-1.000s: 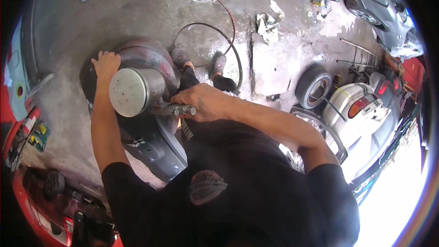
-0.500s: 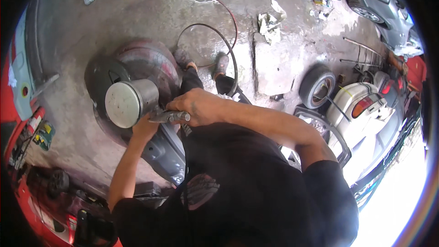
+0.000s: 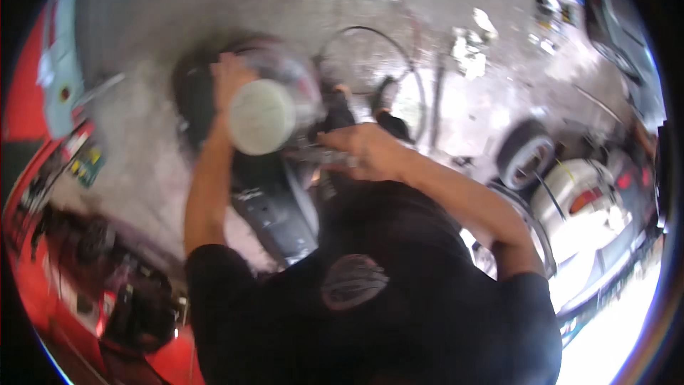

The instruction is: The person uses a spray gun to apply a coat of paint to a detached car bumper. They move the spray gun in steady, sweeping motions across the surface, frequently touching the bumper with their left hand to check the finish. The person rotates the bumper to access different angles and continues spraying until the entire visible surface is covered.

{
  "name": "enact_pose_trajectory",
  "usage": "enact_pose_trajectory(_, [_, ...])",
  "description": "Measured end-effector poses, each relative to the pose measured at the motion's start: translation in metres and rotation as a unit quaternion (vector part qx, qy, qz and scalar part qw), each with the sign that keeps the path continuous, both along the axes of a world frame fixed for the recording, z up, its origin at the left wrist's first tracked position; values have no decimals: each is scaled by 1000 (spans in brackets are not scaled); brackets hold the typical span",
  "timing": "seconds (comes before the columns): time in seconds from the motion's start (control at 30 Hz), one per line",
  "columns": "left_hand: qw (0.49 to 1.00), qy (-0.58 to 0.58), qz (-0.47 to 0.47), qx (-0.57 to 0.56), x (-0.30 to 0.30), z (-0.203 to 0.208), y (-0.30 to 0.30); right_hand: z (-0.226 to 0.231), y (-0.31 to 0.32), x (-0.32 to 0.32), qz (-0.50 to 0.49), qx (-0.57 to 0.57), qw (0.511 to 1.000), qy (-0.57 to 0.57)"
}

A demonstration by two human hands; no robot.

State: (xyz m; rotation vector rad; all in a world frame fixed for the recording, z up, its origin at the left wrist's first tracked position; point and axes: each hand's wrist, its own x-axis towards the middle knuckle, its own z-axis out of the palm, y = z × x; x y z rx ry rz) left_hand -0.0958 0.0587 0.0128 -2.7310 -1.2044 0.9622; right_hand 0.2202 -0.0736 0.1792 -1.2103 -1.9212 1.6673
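My right hand (image 3: 367, 148) is closed round the grip of a metal spray gun (image 3: 331, 159). A round cup with a pale lid (image 3: 261, 118) sits on the gun's left side, tilted toward me. My left hand (image 3: 231, 75) is past the cup, its fingers stretched out over a dark panel (image 3: 192, 103); blur hides whether it touches. Below the cup, a dark grey car part like a bumper (image 3: 274, 203) extends toward my body. Behind the cup stands a rounded, reddish-grey stained thing (image 3: 285, 60), partly hidden.
A thin hose (image 3: 360, 28) loops over the concrete floor beyond my feet. To the right are a wheel (image 3: 526, 153), a pale car part with a tail light (image 3: 573, 189) and crumpled paper (image 3: 470, 53). Red car bodywork (image 3: 28, 242) lines the left.
My left hand has left the spray gun and reached forward past the cup, fingers stretched. My right hand still holds the gun. The whole view has shifted and blurred.
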Motion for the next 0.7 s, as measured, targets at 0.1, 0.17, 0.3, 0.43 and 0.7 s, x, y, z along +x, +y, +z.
enact_pose_trajectory(0.1, [970,-209,78,-93,4,29,-87,-4,-7,5,-58,-6,998,31])
enact_pose_trajectory(0.17, [940,-275,93,-178,0,54,-127,-1,-6,10,-58,-21,998,15])
enact_pose_trajectory(0.3, [968,-84,-76,-223,-2,79,-148,-4,-6,25,-43,-45,998,-19])
enact_pose_trajectory(0.43, [976,-176,-95,-86,-1,20,-56,-20,-6,33,-60,-31,997,-29])
enact_pose_trajectory(0.7, [985,11,-19,-171,29,6,-53,-32,-21,40,-87,39,995,-35])
